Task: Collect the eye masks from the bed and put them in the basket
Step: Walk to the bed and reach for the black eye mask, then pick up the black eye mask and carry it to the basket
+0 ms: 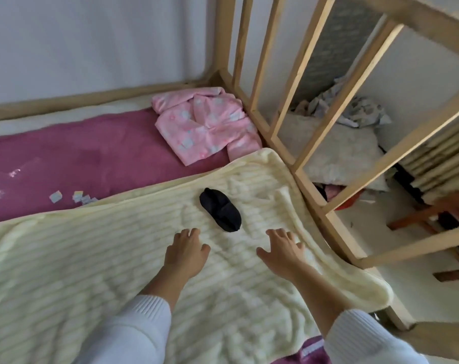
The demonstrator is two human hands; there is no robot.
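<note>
A black eye mask point(220, 210) lies on a cream ribbed blanket point(104, 258) spread over the bed. My left hand point(185, 252) rests palm down on the blanket, just below and left of the mask, fingers spread and holding nothing. My right hand point(283, 249) also lies flat on the blanket, below and right of the mask, fingers apart and empty. Neither hand touches the mask. No basket is in view.
A pink patterned pyjama top point(204, 124) lies at the bed's far corner on the magenta sheet point(78, 158). Small paper scraps point(73, 197) dot the sheet. The wooden bed frame rails point(283, 109) stand to the right, with a pillow point(336, 151) and clutter on the floor beyond.
</note>
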